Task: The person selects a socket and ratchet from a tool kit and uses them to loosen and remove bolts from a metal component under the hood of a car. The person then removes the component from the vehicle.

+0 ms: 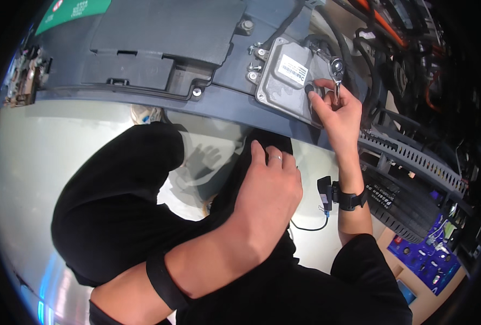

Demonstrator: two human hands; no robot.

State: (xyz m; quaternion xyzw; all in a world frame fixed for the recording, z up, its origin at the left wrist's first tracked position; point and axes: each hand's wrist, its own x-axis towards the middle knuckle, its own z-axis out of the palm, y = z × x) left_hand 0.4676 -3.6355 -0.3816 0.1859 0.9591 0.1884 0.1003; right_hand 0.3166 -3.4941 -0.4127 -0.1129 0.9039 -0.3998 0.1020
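Observation:
My right hand [339,111] is over the near right part of a grey metal control unit [275,89] with a white label. Its fingers are closed around the handle of a shiny ratchet wrench [337,67], whose round head points away from me, next to the unit's connector cables. A small dark round piece [309,89] shows by the fingertips; I cannot make out its kind. My left hand [270,187], with a ring on one finger, hovers above my leg. Its fingers are loosely bent and slightly apart, and nothing shows in them; the palm is hidden.
Bolts [255,68] stick out along the unit's left side. A large dark grey plastic cover [164,32] lies further left. Black cables [359,49] and an orange cable [384,24] run at the far right. A perforated metal rail [419,160] and a blue board [427,265] sit to the right.

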